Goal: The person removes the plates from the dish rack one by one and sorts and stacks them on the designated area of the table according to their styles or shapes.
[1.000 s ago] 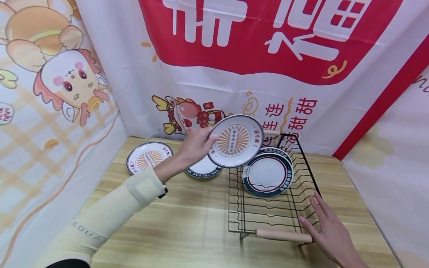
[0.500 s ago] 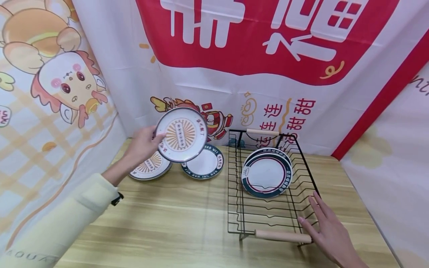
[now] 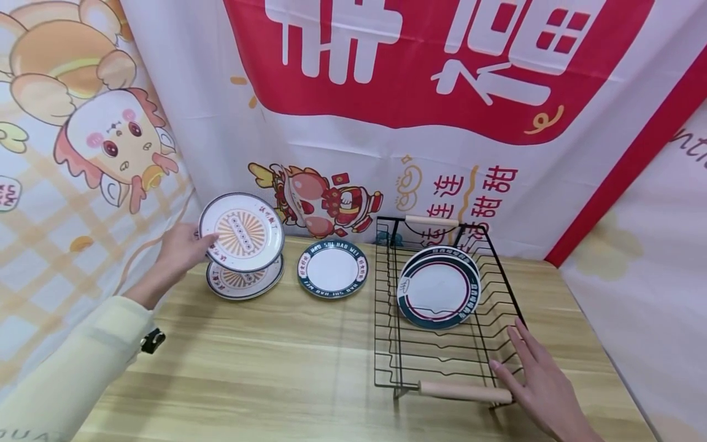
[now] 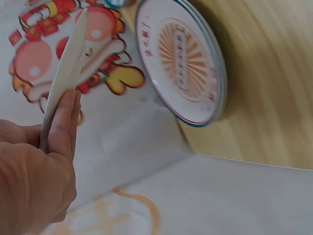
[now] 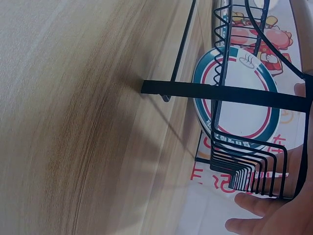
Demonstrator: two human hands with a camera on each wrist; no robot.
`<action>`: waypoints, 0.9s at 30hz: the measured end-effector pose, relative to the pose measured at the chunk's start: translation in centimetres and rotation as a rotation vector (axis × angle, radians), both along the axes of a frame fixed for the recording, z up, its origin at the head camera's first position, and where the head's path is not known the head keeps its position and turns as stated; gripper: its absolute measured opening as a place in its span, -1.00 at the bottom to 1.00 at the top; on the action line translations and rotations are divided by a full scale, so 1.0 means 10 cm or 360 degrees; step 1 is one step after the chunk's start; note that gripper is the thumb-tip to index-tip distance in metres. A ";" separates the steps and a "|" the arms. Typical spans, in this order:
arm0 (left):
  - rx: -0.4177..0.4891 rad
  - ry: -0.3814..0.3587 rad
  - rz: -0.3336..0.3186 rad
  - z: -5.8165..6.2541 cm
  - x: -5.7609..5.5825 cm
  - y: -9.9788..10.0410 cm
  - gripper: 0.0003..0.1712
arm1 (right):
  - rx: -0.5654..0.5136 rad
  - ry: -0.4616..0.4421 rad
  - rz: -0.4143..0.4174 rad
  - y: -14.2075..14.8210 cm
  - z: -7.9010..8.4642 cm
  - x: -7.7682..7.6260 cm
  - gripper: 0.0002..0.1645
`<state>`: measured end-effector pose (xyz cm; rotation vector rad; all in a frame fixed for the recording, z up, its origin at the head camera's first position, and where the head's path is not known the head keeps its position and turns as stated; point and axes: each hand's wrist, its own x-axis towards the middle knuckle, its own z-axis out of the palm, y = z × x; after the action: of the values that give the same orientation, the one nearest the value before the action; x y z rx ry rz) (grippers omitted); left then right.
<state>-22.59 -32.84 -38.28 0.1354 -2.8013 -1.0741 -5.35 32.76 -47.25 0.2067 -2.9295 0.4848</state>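
Note:
My left hand (image 3: 179, 252) pinches the rim of a white plate (image 3: 242, 230) with an orange sunburst print. The plate is tilted above a stack of matching plates (image 3: 243, 287) at the left of the table. In the left wrist view the held plate (image 4: 67, 73) appears nearly edge-on, apart from the stacked plates (image 4: 181, 58). My right hand (image 3: 544, 383) rests with fairly straight fingers along the right side of a black wire dish rack (image 3: 442, 356). Green-rimmed plates (image 3: 439, 291) lean in the rack, one behind the other.
A single green-rimmed plate (image 3: 332, 270) lies flat between the stack and the rack. Wooden handles (image 3: 466, 391) cap the rack's near and far ends. A printed cloth (image 3: 331, 147) hangs behind the wood-grain table (image 3: 265, 368), with more cloth on both sides.
My left hand has carried the sunburst plate leftward from beside the rack to above the stack, and lowered it slightly. My right hand has stayed at the rack.

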 end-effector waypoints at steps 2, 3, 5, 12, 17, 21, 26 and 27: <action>0.0063 -0.0048 0.0032 -0.06 0.01 -0.08 -0.65 | -0.0004 0.0007 0.0002 0.00 0.00 0.00 -0.01; 0.0099 -0.0074 0.0048 -0.09 0.02 -0.11 -0.65 | -0.0004 0.0010 0.0003 0.00 0.00 0.00 -0.01; 0.0181 -0.0124 0.0069 -0.13 0.03 -0.16 -0.65 | 0.0000 0.0013 0.0004 0.00 0.00 0.00 -0.01; 0.0417 -0.0322 0.0128 -0.31 0.08 -0.31 -0.68 | 0.0000 0.0001 0.0003 -0.01 0.01 0.00 -0.01; 0.0481 -0.0431 0.0125 -0.48 0.06 -0.40 -0.67 | 0.0001 -0.0001 0.0006 -0.01 0.01 0.00 -0.01; 0.0561 -0.0462 0.0115 -0.59 0.01 -0.42 -0.70 | 0.0000 0.0008 0.0004 -0.01 0.01 0.00 -0.02; 0.0593 -0.0502 0.0130 -0.66 -0.02 -0.39 -0.71 | -0.0005 -0.0008 -0.0001 -0.02 0.02 0.00 -0.01; 0.0594 -0.0512 0.0123 -0.67 -0.02 -0.39 -0.71 | -0.0006 -0.0008 -0.0002 -0.02 0.02 0.00 -0.01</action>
<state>-22.79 -36.73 -44.96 0.4916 -2.7912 -1.6772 -5.36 32.60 -47.01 0.2038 -2.9332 0.4909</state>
